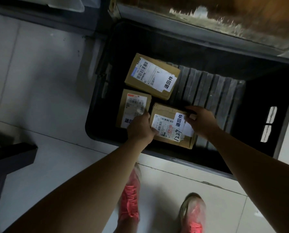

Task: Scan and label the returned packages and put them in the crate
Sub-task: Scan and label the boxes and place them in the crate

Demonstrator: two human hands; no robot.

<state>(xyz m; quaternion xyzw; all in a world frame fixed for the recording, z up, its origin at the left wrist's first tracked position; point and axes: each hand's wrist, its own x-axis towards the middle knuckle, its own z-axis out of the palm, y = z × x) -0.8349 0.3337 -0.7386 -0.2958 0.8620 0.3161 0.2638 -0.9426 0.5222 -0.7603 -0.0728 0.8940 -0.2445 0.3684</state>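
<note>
Both hands hold the nearest package low inside the black crate, in its near part (whether it rests on the bottom yet, I cannot tell); the left hand grips its left edge, thumb on top and the other fingers hidden, while the right hand curls its fingers over the far right edge, thumb on the white return label. A grip from both sides likely keeps it level; it lies just beside 2 labelled boxes, the far package and the left package, probably packed leftward to spare room.
</note>
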